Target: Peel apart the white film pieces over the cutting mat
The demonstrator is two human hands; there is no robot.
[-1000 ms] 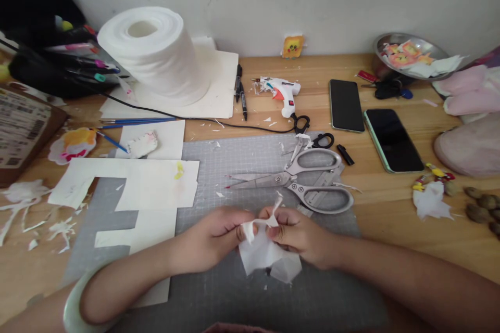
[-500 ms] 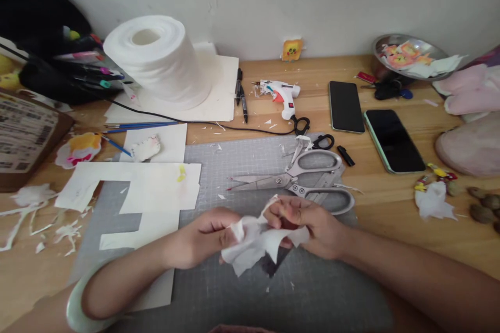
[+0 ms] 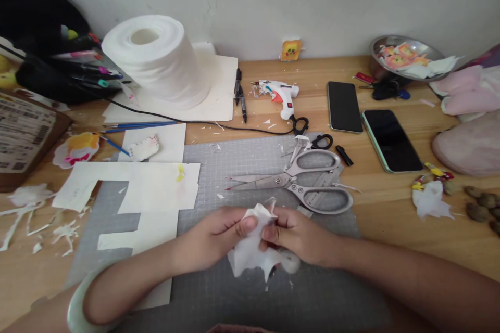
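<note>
Far left, a brown cardboard box (image 3: pixel 23 138) sits at the edge of the wooden desk (image 3: pixel 390 203), and behind it a black pouch of markers (image 3: pixel 70 70) leans against the pale wall (image 3: pixel 312 0). White paper scraps (image 3: pixel 27 208) litter the wood in front of them. Moving in, a fat roll of white tissue (image 3: pixel 156 60) stands on a cream board (image 3: pixel 214 99), with blue brushes (image 3: pixel 136 125) lying just before it. White paper sheets (image 3: pixel 156 187) overlap the left part of a grey cutting mat (image 3: pixel 250 166), which fills the middle of the desk.

Now the hands, low over the mat: the left hand (image 3: pixel 214 237) (a pale green bangle (image 3: pixel 76 304) on its wrist) and the right hand (image 3: pixel 299 234) meet at a crumpled white piece of paper (image 3: pixel 252 252). Thumb and fingers of both are pinched together on its upper edge, and the rest hangs down just above the mat.

Just beyond them lie large silver scissors (image 3: pixel 300 182), blades pointing left. Further back, two black pens (image 3: pixel 240 93) and a white glue gun (image 3: pixel 279 93) with its black cord. To the right, two dark phones (image 3: pixel 367 122) lie side by side on the wood. In the far right corner sits a metal bowl (image 3: pixel 406 57) holding orange and white cut-outs, and pink fabric (image 3: pixel 469 114) spills along the edge.
</note>
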